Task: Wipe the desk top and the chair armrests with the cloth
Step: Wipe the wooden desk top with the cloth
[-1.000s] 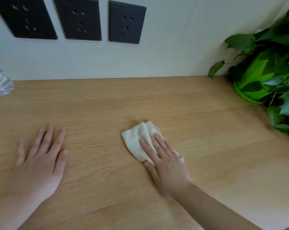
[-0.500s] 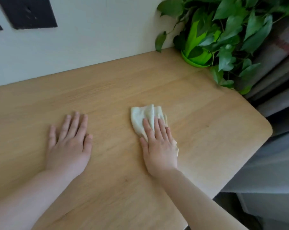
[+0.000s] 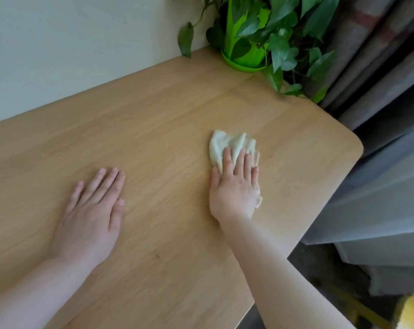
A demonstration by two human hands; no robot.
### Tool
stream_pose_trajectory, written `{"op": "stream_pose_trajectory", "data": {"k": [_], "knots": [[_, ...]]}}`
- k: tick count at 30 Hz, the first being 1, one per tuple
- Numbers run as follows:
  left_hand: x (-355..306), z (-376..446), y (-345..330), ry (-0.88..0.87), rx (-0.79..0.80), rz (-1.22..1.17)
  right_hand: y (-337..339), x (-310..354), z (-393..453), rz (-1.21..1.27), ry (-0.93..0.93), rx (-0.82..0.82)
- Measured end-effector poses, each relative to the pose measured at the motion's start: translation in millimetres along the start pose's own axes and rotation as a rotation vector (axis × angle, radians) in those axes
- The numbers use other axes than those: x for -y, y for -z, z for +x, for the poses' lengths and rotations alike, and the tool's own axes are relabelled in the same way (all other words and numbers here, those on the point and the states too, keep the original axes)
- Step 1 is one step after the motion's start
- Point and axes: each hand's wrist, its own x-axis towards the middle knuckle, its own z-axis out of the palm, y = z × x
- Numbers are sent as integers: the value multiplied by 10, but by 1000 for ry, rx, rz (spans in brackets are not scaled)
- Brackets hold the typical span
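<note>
Right hand (image 3: pixel 234 186) presses flat, fingers spread, on the cloth (image 3: pixel 227 143) on the desk (image 3: pixel 165 129); left hand (image 3: pixel 92 214) lies flat, empty, well left.

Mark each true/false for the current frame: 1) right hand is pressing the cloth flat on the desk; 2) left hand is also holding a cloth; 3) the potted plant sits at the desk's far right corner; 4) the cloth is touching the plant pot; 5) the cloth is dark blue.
1) True. The right hand lies palm-down on the cloth, pressing it on the desk.
2) False. The left hand rests flat on the bare wood, holding nothing.
3) True. The potted plant stands at the far right corner, by the wall.
4) False. Bare desk lies between cloth and pot.
5) False. The cloth is cream white.
</note>
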Motion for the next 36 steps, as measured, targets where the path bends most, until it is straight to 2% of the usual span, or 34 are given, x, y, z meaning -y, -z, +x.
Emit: {"op": "stream_pose_trajectory", "data": {"k": [2, 3, 5, 7, 9, 13, 15, 17, 20, 23, 25, 26, 27, 30, 32, 33, 34, 36], "knots": [[26, 6, -26, -17, -9, -38, 67, -195, -365, -35, 341, 43], [36, 9, -39, -18, -22, -52, 121, -390, -532, -63, 453, 80], [48, 16, -56, -16, -31, -70, 272, -878, -673, -123, 472, 125], [54, 13, -55, -14, -23, -76, 437, -1256, -536, -166, 279, 123], [55, 7, -28, -6, -16, -71, 478, -1323, -226, -153, 34, 79], [71, -78, 59, 125, 13, -51, 316, -744, 437, -33, -365, 5], [174, -209, 85, 195, 24, -28, 234, -330, 653, 25, -422, 28], [376, -374, 143, 260, 21, -7, 125, 125, 614, 33, -261, 59], [749, -617, 257, 351, 20, 0, -117, 636, -6, 13, 286, 97], [1056, -833, 361, 431, 17, 1, -148, 592, -701, -43, 769, 192], [1231, -992, 412, 470, 15, 8, -82, 441, -634, -78, 925, 252], [1311, -1077, 430, 487, 15, 11, -64, 436, -491, -103, 907, 242], [1380, -1167, 446, 504, 15, 14, -56, 512, -320, -116, 805, 218], [1494, -1392, 466, 520, -4, 3, -195, 1090, 82, -67, 261, 106], [1518, -1448, 465, 527, -32, -22, -322, 1610, 164, -21, 5, 113], [1523, -1453, 463, 531, -41, -31, -366, 1862, 133, 6, -23, 142], [1521, -1451, 460, 531, -48, -35, -398, 2078, 39, 22, 27, 173], [1505, -1447, 452, 527, -63, -36, -507, 2327, -371, 17, 311, 210]]}}
